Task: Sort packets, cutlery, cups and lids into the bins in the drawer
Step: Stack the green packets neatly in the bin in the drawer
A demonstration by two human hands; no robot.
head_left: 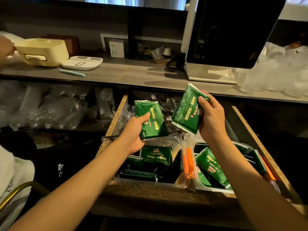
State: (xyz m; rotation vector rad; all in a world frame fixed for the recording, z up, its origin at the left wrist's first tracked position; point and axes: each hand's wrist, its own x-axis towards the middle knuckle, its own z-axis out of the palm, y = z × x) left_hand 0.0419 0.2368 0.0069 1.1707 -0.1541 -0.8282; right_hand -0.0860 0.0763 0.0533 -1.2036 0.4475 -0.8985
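Observation:
Over the open wooden drawer (250, 129), each of my hands holds a green packet with yellow and red print. My left hand (135, 130) grips one green packet (152, 120) from below, thumb across its face. My right hand (210, 119) holds a second green packet (187, 110) tilted upright, fingers curled over its top edge. Below them, a clear bin (181, 185) at the drawer's front left holds more green packets (156, 155). A right-hand bin (216, 189) holds another green packet (211, 165) and orange-handled cutlery (188, 162). Wrapped forks (168, 104) lie at the drawer's back.
On the counter (133, 72) stand a cream container (43, 50), a white divided tray (82, 62), a white appliance with a dark screen (231, 34) and stacked clear cups (276, 70). Bagged clear cups (50, 107) fill the shelf at left. Another person's hand (5, 47) shows at far left.

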